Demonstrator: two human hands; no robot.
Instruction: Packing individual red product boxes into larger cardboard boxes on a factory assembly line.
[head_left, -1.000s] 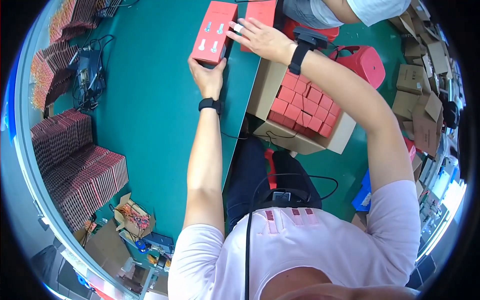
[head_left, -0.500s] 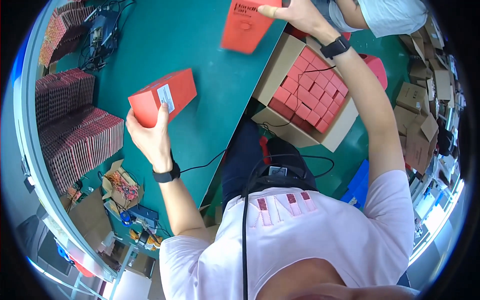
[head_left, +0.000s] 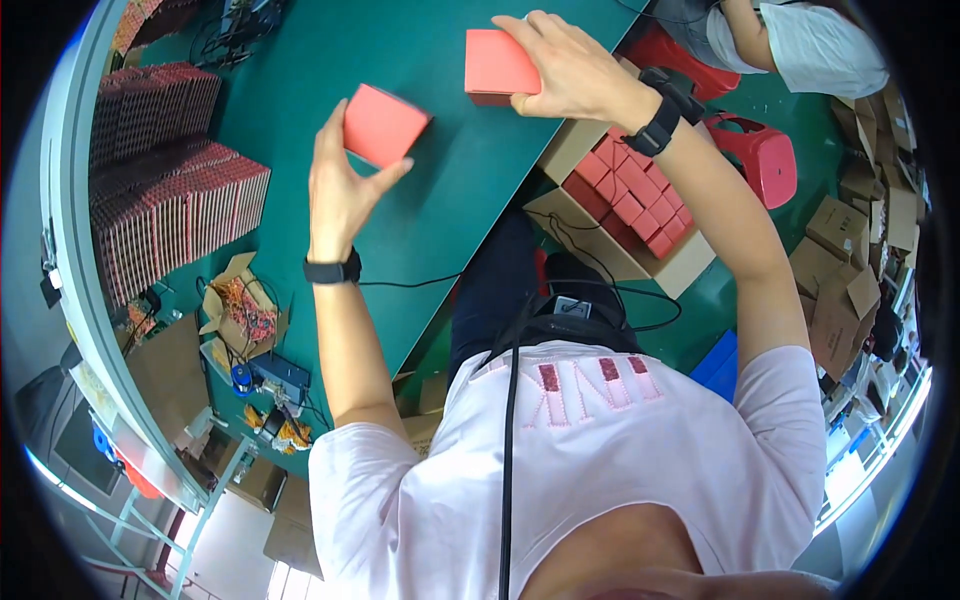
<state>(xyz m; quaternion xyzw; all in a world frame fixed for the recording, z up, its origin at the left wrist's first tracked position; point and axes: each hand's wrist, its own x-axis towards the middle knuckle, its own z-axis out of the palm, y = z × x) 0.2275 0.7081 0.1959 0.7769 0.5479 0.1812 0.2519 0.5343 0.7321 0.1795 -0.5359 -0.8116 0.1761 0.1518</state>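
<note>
Over the green table (head_left: 440, 200) my left hand (head_left: 340, 190) grips a small red cardboard box (head_left: 380, 125), thumb on one side and fingers on the other. One square end of that box faces up. My right hand (head_left: 580, 75) is closed round a second red box (head_left: 500, 62), also end up, near the table's right edge. A short gap separates the two boxes. Whether either box touches the tabletop, I cannot tell. Black bands circle both wrists, and a cable runs from the left one.
Beside the table, an open carton (head_left: 590, 240) holds rows of red boxes. Stacked dividers (head_left: 185, 215) line the left. Red stools (head_left: 765, 160) and another person's arm (head_left: 748, 35) are at upper right. Brown cartons (head_left: 835, 240) lie far right.
Both boxes have turned so their ends face up. The left hand moved up and right; the right-hand box came down slightly, and the boxes are closer together. The view shifted a little.
</note>
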